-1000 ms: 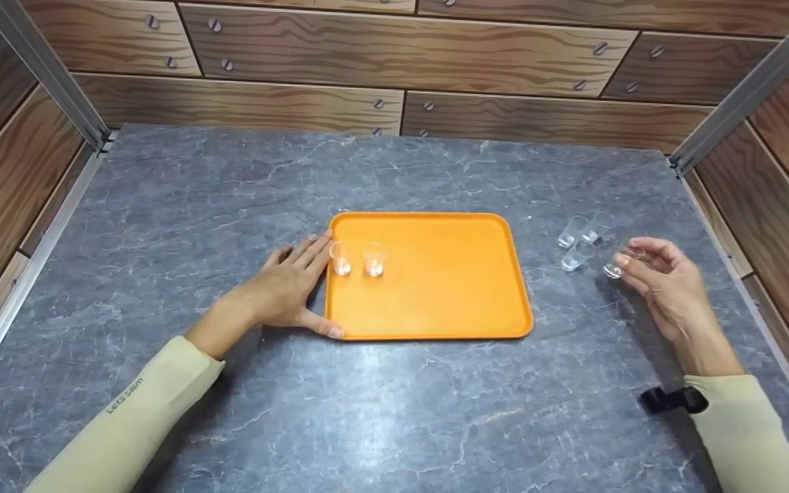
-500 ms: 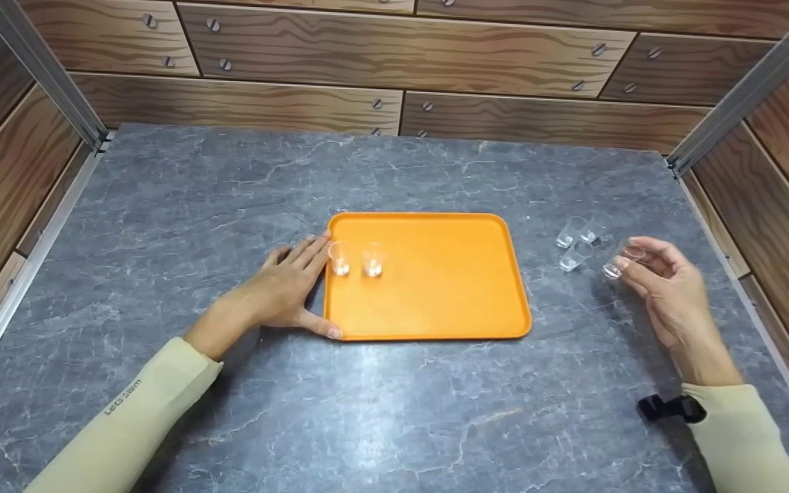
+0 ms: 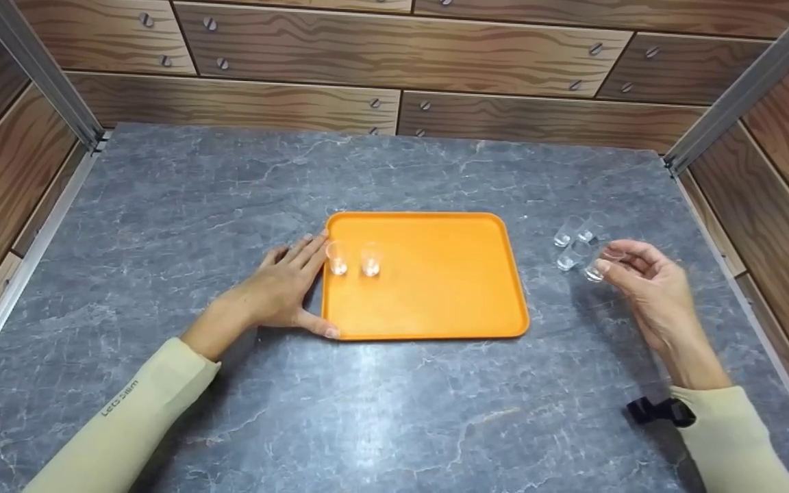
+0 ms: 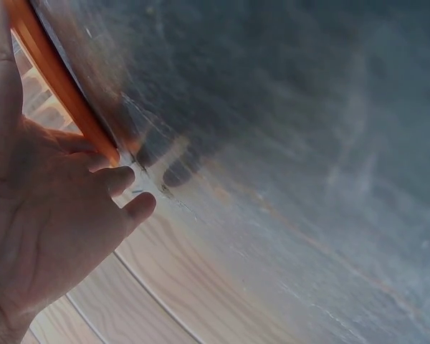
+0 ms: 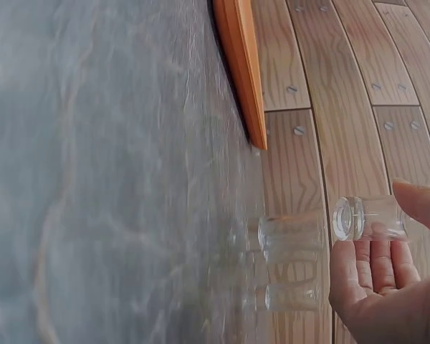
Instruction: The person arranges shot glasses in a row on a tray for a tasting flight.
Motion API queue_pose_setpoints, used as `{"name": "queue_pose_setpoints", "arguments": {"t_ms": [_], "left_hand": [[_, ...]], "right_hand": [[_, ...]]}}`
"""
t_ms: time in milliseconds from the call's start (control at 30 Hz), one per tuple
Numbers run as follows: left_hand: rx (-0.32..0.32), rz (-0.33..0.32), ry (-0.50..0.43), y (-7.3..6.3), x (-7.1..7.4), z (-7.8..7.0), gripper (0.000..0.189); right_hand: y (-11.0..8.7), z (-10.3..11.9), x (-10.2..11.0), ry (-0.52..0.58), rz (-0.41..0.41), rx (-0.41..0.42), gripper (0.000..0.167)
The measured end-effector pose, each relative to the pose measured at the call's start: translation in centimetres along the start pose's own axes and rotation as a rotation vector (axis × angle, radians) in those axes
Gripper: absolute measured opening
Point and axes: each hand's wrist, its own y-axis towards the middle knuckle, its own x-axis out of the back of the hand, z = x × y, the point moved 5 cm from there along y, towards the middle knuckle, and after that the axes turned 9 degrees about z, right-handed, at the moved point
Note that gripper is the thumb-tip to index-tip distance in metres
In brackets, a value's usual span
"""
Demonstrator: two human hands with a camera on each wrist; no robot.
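My left hand (image 3: pixel 281 287) rests against the left edge of an orange tray (image 3: pixel 435 281), its fingers spread along the rim and the thumb at the near corner. Two clear shot glasses stand on the tray's left part, one glass (image 3: pixel 337 261) by the rim and another glass (image 3: pixel 370 263) to its right. On the right, my right hand (image 3: pixel 655 294) pinches a clear shot glass (image 5: pixel 376 217) between thumb and fingers, base down and off the table. Three more shot glasses (image 3: pixel 568 257) stand close together just left of that hand.
The grey marbled tabletop (image 3: pixel 435 411) surrounds the tray. Wood-patterned walls (image 3: pixel 394 51) enclose its back and sides, with metal posts (image 3: pixel 730 96) at the back corners. A black strap (image 3: pixel 661 411) sits at the right wrist.
My right hand has shifted slightly left with the shot glass in it, closer to the three standing glasses. The left hand stays at the tray's edge. The head view has turned slightly.
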Motion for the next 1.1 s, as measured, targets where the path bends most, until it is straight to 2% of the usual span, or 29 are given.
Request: {"name": "queue_pose_setpoints", "arguments": {"t_ms": [300, 833, 1100], "left_hand": [[-0.005, -0.007, -0.005, 0.0, 0.1, 0.1, 0.144], [0.007, -0.006, 0.01, -0.3, 0.1, 0.3, 0.143], [-0.003, 0.002, 0.014, 0.1, 0.0, -0.1, 0.142]], "right_hand": [[0.2, 0.1, -2.1, -0.087, 0.03, -0.016, 0.031], [0.8, -0.4, -5.7, -0.147, 0.089, -0.042, 0.035], [1.1, -0.7, -7.0, -0.174, 0.128, -0.066, 0.035]]}}
